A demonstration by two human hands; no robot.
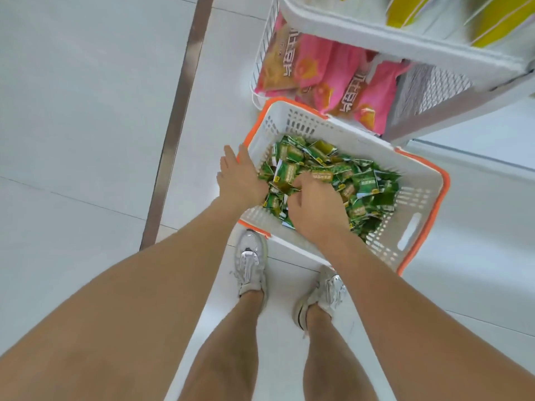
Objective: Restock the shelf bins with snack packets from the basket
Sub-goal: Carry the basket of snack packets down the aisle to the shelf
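The left hand (241, 180) lies at the left rim of the basket (318, 125), fingers straight and spread, gripping nothing. The basket, white perforated plastic with an orange rim, stands on the floor (86, 111) and holds a loose heap of snack packets (367, 183): small, glossy, green with white and yellow print. The right hand (315, 209) is inside the basket, fingers curled down around several packets. Beyond the basket, the lower shelf bin (434, 91) contains pink bags (315, 62); the upper shelf bin (376, 33) contains yellow bags (500, 21).

White sneakers (250, 261) on tiled floor (72, 111); seemingly metal strip (176, 117).
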